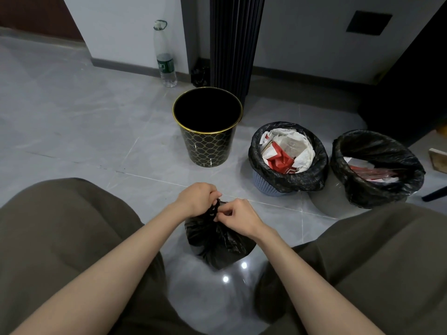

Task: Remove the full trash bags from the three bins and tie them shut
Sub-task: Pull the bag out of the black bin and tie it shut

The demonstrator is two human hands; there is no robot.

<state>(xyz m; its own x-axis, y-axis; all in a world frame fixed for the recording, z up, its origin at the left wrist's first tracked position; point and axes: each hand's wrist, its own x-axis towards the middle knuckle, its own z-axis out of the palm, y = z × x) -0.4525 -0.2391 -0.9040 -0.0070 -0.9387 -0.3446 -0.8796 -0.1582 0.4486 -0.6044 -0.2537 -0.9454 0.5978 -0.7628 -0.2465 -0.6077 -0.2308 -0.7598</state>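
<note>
Both hands are working at the twisted neck of the bag (217, 240), which is sitting on the floor (72, 117), near, between the person's knees. Left hand (197, 198) is grasping the top of the neck, fingers curled round it. Right hand (238, 217) is pinching the neck just below, on the right side. Knot is probably not finished, judging by both hands being on it.

Black bin (208, 148) is standing empty farther off, centre. Blue bin (262, 181) and grey bin (323, 201) are standing right, close together. They are holding the second bag (290, 183) and third bag (387, 151), both open at the top, with paper and red wrappers showing.

Risks from here:
- Thin film tearing if the neck is pulled too hard.
- Knot slipping loose if the twisted end is too short.
- Trapped air bulging the bag and loosening the tie.
- Bag tipping, since only the hands are steadying it.
- Blue bin is looking heaped, so paper is likely to spill when its bag is lifted.
</note>
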